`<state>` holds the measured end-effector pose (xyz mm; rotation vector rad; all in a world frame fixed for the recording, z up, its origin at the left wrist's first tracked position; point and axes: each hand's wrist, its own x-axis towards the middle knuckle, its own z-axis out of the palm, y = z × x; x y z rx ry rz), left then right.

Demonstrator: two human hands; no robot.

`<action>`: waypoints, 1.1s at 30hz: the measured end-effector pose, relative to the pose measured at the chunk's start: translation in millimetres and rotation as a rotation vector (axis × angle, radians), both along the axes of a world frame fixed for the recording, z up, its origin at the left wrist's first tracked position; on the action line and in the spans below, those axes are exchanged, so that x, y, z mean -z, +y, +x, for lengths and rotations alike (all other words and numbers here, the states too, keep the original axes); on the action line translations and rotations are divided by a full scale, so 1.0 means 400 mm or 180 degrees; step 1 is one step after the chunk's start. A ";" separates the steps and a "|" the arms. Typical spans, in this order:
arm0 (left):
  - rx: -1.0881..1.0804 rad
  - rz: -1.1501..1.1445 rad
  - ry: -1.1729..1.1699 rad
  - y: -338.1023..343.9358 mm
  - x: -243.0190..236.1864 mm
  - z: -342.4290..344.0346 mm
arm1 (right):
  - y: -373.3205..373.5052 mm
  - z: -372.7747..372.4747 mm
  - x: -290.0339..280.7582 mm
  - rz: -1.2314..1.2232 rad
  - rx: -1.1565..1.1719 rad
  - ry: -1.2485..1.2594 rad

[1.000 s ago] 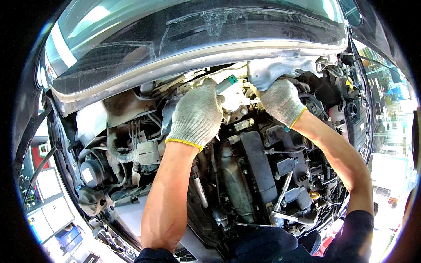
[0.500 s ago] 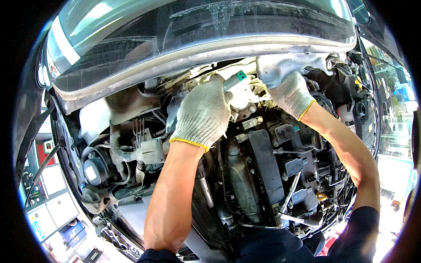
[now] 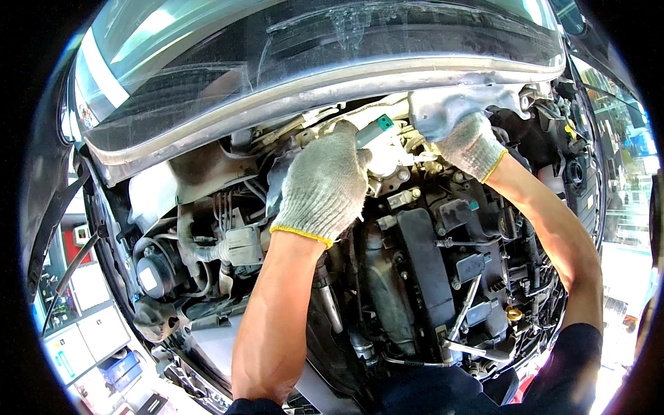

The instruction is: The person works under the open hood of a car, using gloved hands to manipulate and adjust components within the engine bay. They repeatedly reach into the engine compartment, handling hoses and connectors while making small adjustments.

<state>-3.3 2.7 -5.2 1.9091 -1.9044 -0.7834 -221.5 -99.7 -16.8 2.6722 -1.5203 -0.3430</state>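
The left hand [image 3: 324,183], in a knit glove with a yellow-edged cuff, has its grip closed on a flat grey bar [image 3: 371,135] with a green end, which juts from between thumb and fingers toward the upper right, just above the centre of the frame. Compared with one second ago, this hand and the bar keep the same relation, while the whole view has slid a little rightward (the engine bay and windshield along with it). The right hand [image 3: 474,146], gloved alike, now sits farther right against the grey metal shield [image 3: 439,111], and more of the brightly lit metal parts [image 3: 384,162] shows between the two hands; its fingers are hidden, so whether that grip is open or closed I cannot tell. The left forearm rises from the bottom edge, nearly straight, with the back of the hand toward the camera; the right arm comes up from the lower right, bends at the elbow and slants to the upper left. Between the forearms lie the long dark engine cover [image 3: 425,270] and, lower, a silver angled tool [image 3: 477,350]; the windshield [image 3: 290,52] fills the top.
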 end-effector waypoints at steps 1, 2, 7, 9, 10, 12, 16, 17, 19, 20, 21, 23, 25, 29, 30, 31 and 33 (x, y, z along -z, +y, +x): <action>0.0017 -0.0011 0.0002 -0.001 -0.001 -0.003 | 0.005 -0.010 0.008 -0.0174 -0.0085 0.0056; 0.0033 -0.0020 0.0004 -0.005 0.001 -0.005 | 0.007 -0.015 0.020 -0.0351 -0.0184 0.0097; 0.0110 -0.0260 -0.0066 -0.002 0.026 0.011 | -0.021 -0.048 0.096 -0.0506 -0.0565 0.0645; 0.0002 -0.0238 -0.0135 0.005 0.025 0.035 | -0.087 0.024 0.067 0.0535 -0.0160 0.0484; -0.0021 -0.0241 -0.0122 0.006 0.023 0.030 | -0.123 -0.030 0.113 0.0489 -0.0561 0.0207; 0.0115 -0.0273 0.0000 -0.007 0.014 -0.013 | -0.189 -0.178 0.237 0.0527 -0.0929 -0.1268; 0.0121 -0.0337 -0.0004 -0.011 0.023 -0.003 | -0.188 -0.225 0.319 0.1017 -0.0361 -0.3049; 0.0144 -0.0307 0.0012 -0.012 0.023 -0.002 | -0.200 -0.226 0.313 0.0944 -0.0303 -0.2310; 0.0297 -0.0317 0.0125 -0.024 -0.003 -0.044 | -0.221 -0.335 0.281 0.0658 -0.0256 -0.0705; 0.0030 -0.0177 -0.0049 0.000 0.018 0.013 | -0.193 -0.188 0.227 0.1011 -0.0452 -0.0171; 0.0016 -0.0225 -0.0055 0.001 0.026 0.019 | -0.180 -0.169 0.184 0.1318 -0.0231 -0.0155; 0.0068 -0.0365 -0.0038 -0.001 0.033 0.017 | -0.157 -0.175 0.120 0.1215 -0.0233 0.0293; 0.0105 -0.0356 -0.0028 -0.005 0.020 0.001 | -0.134 -0.216 0.098 0.0492 -0.0757 0.1127; 0.0100 -0.0309 -0.0090 -0.004 0.019 -0.001 | -0.051 -0.138 -0.002 0.0250 0.0010 0.1909; 0.0086 -0.0288 -0.0113 -0.005 0.018 -0.004 | -0.029 -0.140 0.002 0.0195 0.0406 0.1077; 0.0078 -0.0277 -0.0145 -0.006 0.019 -0.007 | -0.009 -0.140 0.005 0.0155 0.0710 0.0090; 0.0086 -0.0256 -0.0201 -0.010 0.021 -0.015 | 0.019 -0.147 0.018 0.0097 0.0944 -0.1343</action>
